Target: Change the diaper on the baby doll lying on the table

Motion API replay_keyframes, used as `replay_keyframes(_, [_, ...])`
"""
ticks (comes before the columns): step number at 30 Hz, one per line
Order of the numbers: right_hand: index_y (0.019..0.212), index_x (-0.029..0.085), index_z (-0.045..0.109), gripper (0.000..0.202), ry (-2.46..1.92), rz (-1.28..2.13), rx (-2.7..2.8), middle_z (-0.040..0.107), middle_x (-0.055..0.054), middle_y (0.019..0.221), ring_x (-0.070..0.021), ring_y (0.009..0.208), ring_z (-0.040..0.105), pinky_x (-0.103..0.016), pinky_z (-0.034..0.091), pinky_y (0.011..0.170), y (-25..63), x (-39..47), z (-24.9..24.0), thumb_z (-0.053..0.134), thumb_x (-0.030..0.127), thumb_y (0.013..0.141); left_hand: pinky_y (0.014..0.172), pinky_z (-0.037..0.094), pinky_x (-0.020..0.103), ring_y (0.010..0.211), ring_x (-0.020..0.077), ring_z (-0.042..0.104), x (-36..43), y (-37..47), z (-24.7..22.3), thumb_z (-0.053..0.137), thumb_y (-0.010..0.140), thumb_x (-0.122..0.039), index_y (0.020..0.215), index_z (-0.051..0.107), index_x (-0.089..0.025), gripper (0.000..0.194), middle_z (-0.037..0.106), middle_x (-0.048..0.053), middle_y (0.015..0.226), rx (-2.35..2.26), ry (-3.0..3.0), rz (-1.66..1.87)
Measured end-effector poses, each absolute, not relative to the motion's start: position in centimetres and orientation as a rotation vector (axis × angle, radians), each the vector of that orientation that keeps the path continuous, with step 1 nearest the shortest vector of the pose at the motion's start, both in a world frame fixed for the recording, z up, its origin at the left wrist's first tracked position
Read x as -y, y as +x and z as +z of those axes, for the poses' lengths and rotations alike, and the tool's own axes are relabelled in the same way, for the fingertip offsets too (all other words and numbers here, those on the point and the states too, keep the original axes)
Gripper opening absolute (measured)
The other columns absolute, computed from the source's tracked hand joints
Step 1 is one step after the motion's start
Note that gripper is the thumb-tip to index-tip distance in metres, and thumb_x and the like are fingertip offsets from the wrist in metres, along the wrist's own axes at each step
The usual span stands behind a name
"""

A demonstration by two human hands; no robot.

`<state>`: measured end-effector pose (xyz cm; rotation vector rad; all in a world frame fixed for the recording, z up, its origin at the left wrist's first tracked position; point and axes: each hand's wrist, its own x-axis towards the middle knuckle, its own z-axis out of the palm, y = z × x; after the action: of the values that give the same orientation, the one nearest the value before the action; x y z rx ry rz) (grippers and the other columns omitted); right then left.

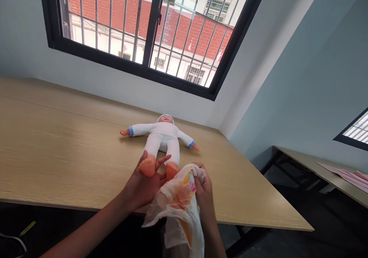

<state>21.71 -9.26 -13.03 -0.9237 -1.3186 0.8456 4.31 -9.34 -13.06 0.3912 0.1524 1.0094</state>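
Note:
A baby doll (165, 131) in a white suit with blue cuffs lies on its back, arms spread and feet toward me. My left hand (146, 183), palm up, reaches under one of its orange feet (147, 166). The thumb and fingers are spread on either side of that ankle, and the foot covers part of the palm. My right hand (203, 183) is closed on a white disposable diaper (184, 212) beside the doll's other foot. The diaper hangs partly unfolded over the near table edge, with a bright printed patch near my fingers and thin sheer flaps.
The wooden table (71, 154) runs along a wall below a barred window (149, 32). At the right, a second table (310, 162) bears a pink striped cloth (347, 175). A yellow strip (28, 228) lies low at the left near a white cable (14, 239).

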Motion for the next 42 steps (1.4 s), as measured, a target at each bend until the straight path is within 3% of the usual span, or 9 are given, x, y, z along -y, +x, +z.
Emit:
replay_keyframes(4, [0.091,0.019,0.056,0.020,-1.148,0.216,1.451,0.057,0.002,0.070,-0.0139,0.060,0.049,-0.025,0.040,0.059,25.9,6.2,-5.8,0.059,0.038,0.083,0.090,0.048,0.044,0.096,0.0268,0.064,7.3,3.2,-11.1,0.051,0.084,-0.066,0.106,0.057,-0.021,0.051,0.066,0.008,0.103,-0.061,0.508,1.003])
replay_keyframes(9, [0.087,0.014,0.061,0.012,-1.418,-0.459,1.337,0.059,-0.004,0.073,-0.0137,0.060,0.046,-0.030,0.036,0.063,32.3,1.5,5.4,0.056,0.024,0.083,0.086,0.048,0.044,0.089,0.0266,0.063,5.1,2.7,-6.7,0.050,0.079,-0.067,0.120,0.050,-0.020,0.061,0.062,0.008,0.097,-0.064,0.642,1.050])
replay_keyframes(12, [0.100,0.011,0.060,0.024,-1.294,-0.678,1.132,0.063,-0.011,0.081,-0.0162,0.066,0.051,-0.030,0.037,0.062,34.6,1.8,7.0,0.054,0.031,0.087,0.084,0.049,0.042,0.089,0.0264,0.062,3.9,2.6,-4.2,0.051,0.078,-0.065,0.122,0.048,-0.021,0.063,0.060,0.008,0.097,-0.097,0.654,1.027])
replay_keyframes(15, [0.106,0.015,0.060,0.030,-1.262,-0.595,1.321,0.066,-0.011,0.084,-0.0190,0.064,0.056,-0.031,0.041,0.061,35.1,3.6,1.7,0.056,0.037,0.085,0.081,0.050,0.041,0.089,0.0272,0.063,3.0,2.5,-2.3,0.052,0.077,-0.065,0.116,0.048,-0.022,0.058,0.059,0.006,0.095,-0.093,0.630,1.029])
replay_keyframes(19, [0.109,0.020,0.065,0.033,-1.415,-0.096,2.196,0.071,-0.010,0.097,-0.0238,0.079,0.068,-0.034,0.050,0.072,34.3,6.0,-10.5,0.042,0.019,0.086,0.077,0.051,0.041,0.087,0.0272,0.062,1.9,2.5,-0.9,0.053,0.076,-0.068,0.107,0.049,-0.022,0.055,0.058,0.006,0.092,-0.081,0.622,1.062])
replay_keyframes(23, [0.138,0.018,0.051,0.072,-1.726,-0.039,2.518,0.051,-0.010,0.141,-0.0255,0.128,0.051,-0.039,0.044,0.104,32.9,7.5,-17.3,0.042,-0.001,0.069,0.075,0.051,0.042,0.085,0.0275,0.063,1.4,2.5,-0.6,0.055,0.075,-0.068,0.103,0.048,-0.022,0.055,0.059,0.007,0.092,-0.067,0.646,1.038])
replay_keyframes(26, [0.145,0.020,0.043,0.086,-1.887,-0.070,2.596,0.034,-0.007,0.150,-0.0285,0.136,0.040,-0.044,0.040,0.108,31.1,8.3,-17.1,0.041,-0.005,0.062,0.077,0.051,0.042,0.086,0.0274,0.063,1.2,2.5,-0.5,0.056,0.075,-0.067,0.104,0.047,-0.022,0.055,0.059,0.007,0.096,-0.072,0.657,1.019])
replay_keyframes(29, [0.147,0.025,0.040,0.087,-1.868,0.046,2.608,0.033,-0.004,0.151,-0.0293,0.136,0.040,-0.047,0.043,0.105,28.6,8.2,-15.8,0.040,-0.003,0.065,0.077,0.052,0.041,0.087,0.0270,0.064,0.8,2.5,-0.2,0.054,0.076,-0.067,0.108,0.046,-0.023,0.055,0.058,0.007,0.097,-0.087,0.659,1.011])
replay_keyframes(42, [0.148,0.029,0.035,0.077,-0.836,0.688,2.876,0.023,0.001,0.156,-0.0184,0.147,0.009,-0.042,0.015,0.120,20.1,0.9,-16.0,0.046,-0.001,0.077,0.076,0.051,0.039,0.089,0.0263,0.065,-0.5,2.2,1.5,0.037,0.083,-0.062,0.113,0.046,-0.021,0.051,0.059,0.007,0.097,-0.117,0.767,0.930])
